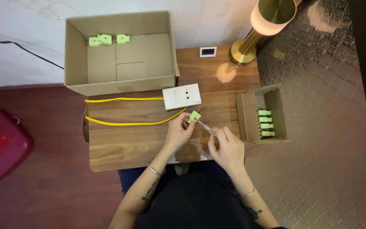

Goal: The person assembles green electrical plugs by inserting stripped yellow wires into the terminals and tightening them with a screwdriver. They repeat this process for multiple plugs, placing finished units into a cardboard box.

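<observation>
Pinching a small light-green plastic plug (194,116) in our left hand (178,132) just above the wooden tabletop (123,144), we steady it for the thin screwdriver (206,128). Our right hand (227,148) grips that tool, fingers closed, tip at the plug, below the white socket plate (181,96).

Back of table: large open carton (119,82) walled it off from edge to socket plate (182,96)
Right edge: small box (262,113) of green plugs blocked that side
Back right: lamp base (242,53) stood in the corner
Middle: yellow cable (126,123) crossed the wood in two runs
Front left: bare tabletop (119,148), open for a hand to pass
</observation>
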